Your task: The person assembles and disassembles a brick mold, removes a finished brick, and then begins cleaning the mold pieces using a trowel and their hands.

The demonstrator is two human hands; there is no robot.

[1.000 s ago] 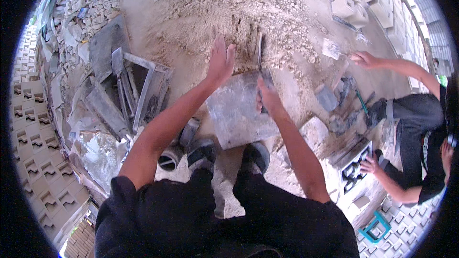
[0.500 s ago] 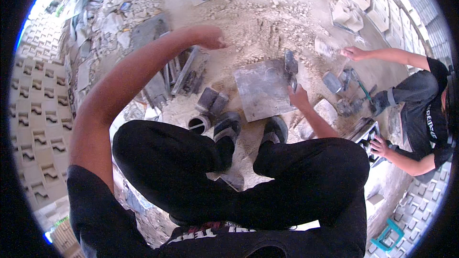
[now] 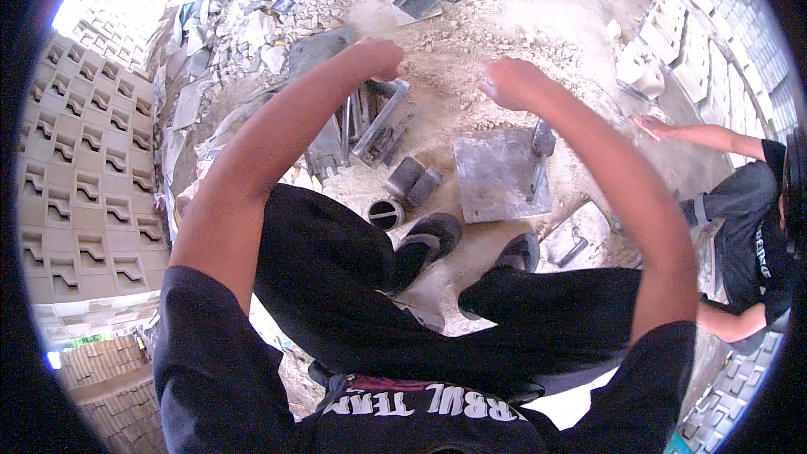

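My left hand (image 3: 380, 59) is out over the pale, crumbly heap (image 3: 454, 59), its fingers curled under. Across from it, my right hand (image 3: 510, 84) hangs above the same heap, also with curled fingers, whitish at the tips. What either hand holds, if anything, is hidden. Nearer my feet lies a flat grey metal plate (image 3: 492, 176). A short tool with a dark, blocky head (image 3: 544, 139) rests on the plate's right side. Dark metal frames (image 3: 382, 122) stand beneath my left hand, apart from it.
Two dark blocks (image 3: 412, 181) and a round container (image 3: 386, 214) with a bar across it sit by my left shoe. Patterned blocks (image 3: 84, 176) are stacked at left. A co-worker's hand (image 3: 651, 126) reaches in from the right. Dark moulds (image 3: 420, 0) lie at the far side.
My right hand has let go of the short tool, which now lies on the plate, and has moved up over the heap. The view has shifted left.
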